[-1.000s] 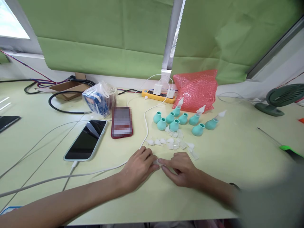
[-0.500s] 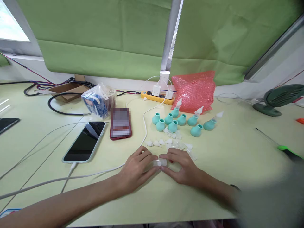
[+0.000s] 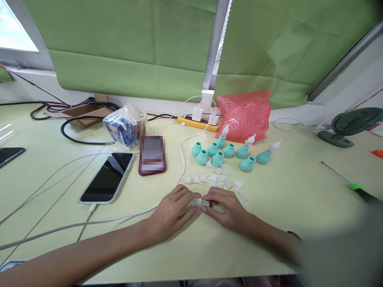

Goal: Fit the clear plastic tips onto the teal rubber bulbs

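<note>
My left hand [image 3: 175, 209] and my right hand [image 3: 225, 206] meet over the table, thumbs and forefingers pinching a small clear plastic tube [image 3: 200, 202] between them. Something dark red shows by the right fingertips; I cannot make out what it is. Just beyond the hands lie white tips [image 3: 197, 180] in a loose row and more clear tubes [image 3: 240, 194]. Several teal rubber bulbs [image 3: 218, 159] stand behind these, most with bare open necks. A few, such as the bulb at the right [image 3: 263, 157], carry a clear tube and white tip.
A red bubble-wrap bag [image 3: 245, 113] and a yellow power strip [image 3: 197, 122] are at the back. Two phones, one white-edged [image 3: 107, 179] and one red-cased [image 3: 152, 173], lie left, with a white cable [image 3: 119, 217] across the table. A screwdriver [image 3: 356, 186] and small fan [image 3: 344, 123] are right.
My fingers have shifted slightly on the clear tube, which has turned a little. A dark red spot now shows beside my right fingertips. The other things lie as before.
</note>
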Demonstrator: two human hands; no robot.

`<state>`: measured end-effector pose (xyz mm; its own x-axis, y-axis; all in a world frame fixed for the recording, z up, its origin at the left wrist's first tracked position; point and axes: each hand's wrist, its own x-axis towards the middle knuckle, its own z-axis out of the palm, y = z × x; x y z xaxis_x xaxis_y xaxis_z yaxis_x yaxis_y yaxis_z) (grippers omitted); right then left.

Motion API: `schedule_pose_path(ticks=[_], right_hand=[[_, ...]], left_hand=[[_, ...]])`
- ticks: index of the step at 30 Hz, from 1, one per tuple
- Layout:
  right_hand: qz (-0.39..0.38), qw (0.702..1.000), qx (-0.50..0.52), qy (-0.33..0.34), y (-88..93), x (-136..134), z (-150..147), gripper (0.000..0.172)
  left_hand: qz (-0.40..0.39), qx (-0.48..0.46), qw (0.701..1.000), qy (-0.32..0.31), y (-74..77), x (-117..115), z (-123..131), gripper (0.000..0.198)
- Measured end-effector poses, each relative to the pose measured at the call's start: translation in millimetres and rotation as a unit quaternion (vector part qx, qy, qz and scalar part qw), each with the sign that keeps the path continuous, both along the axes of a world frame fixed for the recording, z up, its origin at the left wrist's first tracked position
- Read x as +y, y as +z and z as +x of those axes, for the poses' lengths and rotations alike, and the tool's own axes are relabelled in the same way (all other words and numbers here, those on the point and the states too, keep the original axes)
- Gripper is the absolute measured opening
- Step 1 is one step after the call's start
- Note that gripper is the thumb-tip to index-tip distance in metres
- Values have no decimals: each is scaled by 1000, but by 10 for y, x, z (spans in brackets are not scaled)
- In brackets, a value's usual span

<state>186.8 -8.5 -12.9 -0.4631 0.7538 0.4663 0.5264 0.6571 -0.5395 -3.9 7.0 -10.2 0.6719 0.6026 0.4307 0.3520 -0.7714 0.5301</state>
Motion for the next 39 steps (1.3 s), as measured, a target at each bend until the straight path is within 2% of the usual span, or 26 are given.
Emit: schedule_pose_path(ticks=[11,15,18,21,29,35,39], right_hand=[[53,998,-9,-11,-36,5,4,13],[88,996,-25,-23,-37,-4,-1,13],[107,993,-31,-33,-41,-10,-12,14],[109,993,-30,-36,-49,-15,-20,15],[119,991,-44,-42,-49,-37,-23,14],[108,992,-44,-52,-45,-40,-30,13],[113,991,-42,-55,-33,-49,-37,13]], left_hand=[[-25,-25,999,0,16,-8,-13,15],[1,-54,999,-10,23,2,-10,16],[29,-72,997,6,18,10,-13,14],[33,-78,996,19,17,10,-18,13],[15,-82,997,-9,28,27,-9,13],[90,-69,993,23,-47,10,3,12],[94,-62,993,20,-38,6,-8,11]])
